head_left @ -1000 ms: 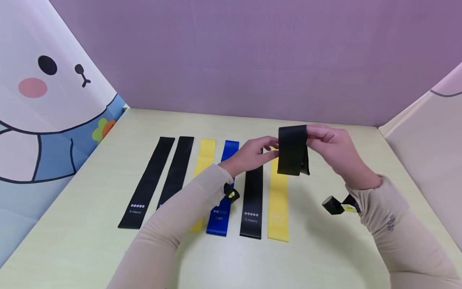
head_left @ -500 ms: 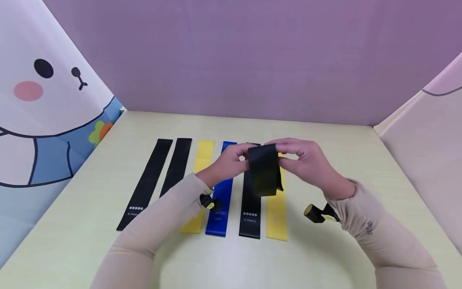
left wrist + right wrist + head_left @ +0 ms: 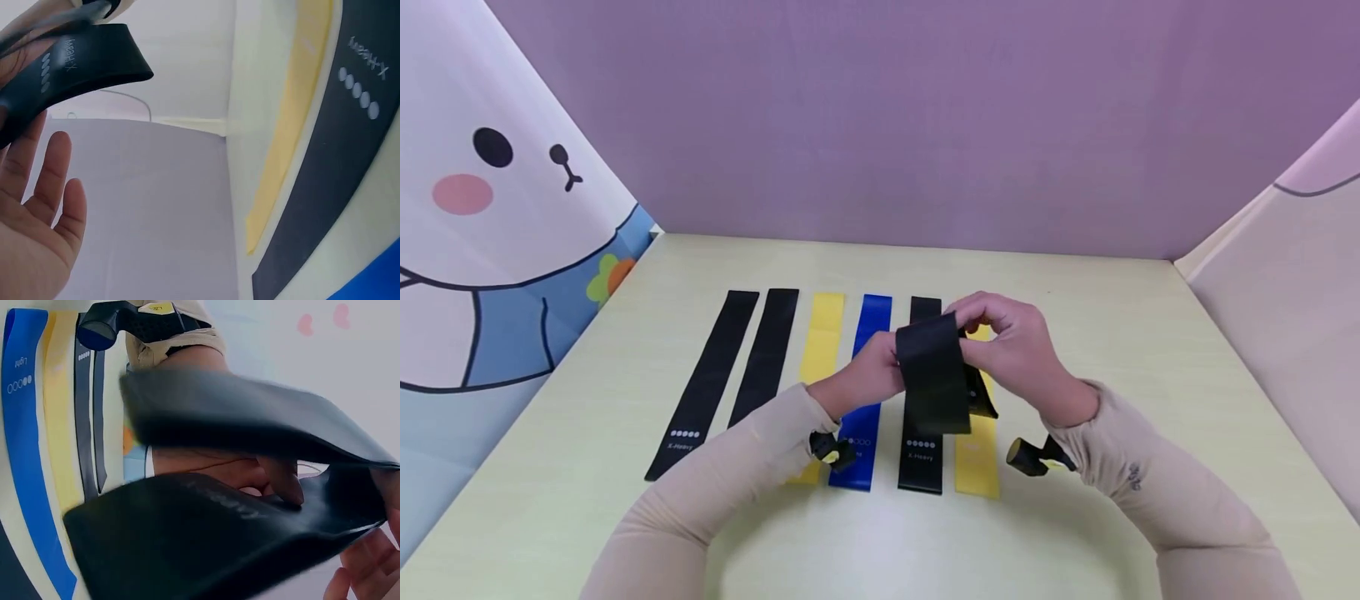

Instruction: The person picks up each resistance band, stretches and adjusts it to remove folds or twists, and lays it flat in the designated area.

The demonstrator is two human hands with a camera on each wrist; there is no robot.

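Observation:
A black resistance band (image 3: pixel 934 375), printed X-Heavy in the left wrist view, hangs folded above the table between both hands. My left hand (image 3: pixel 874 371) holds it at its left side; in the right wrist view a thumb of that hand reaches between the band's layers. My right hand (image 3: pixel 1011 342) pinches the band's upper right part between thumb and fingers. Several fingers of the left hand (image 3: pixel 37 219) are spread apart below the band in the left wrist view. The band partly covers a black band (image 3: pixel 921 467) and a yellow band (image 3: pixel 977 467) lying flat beneath.
More flat bands lie in the row: a blue one (image 3: pixel 874 321), another yellow one (image 3: pixel 823 333) and two black ones (image 3: pixel 715 350) (image 3: pixel 771 342) at the left. A purple backdrop (image 3: pixel 917 125) stands behind the pale table (image 3: pixel 1075 517). Printed side panels (image 3: pixel 512 325) flank it.
Both hands have brought the black band left, down and nearer. My left hand, at its edge at first, has taken hold of it. The folded layers have spread apart.

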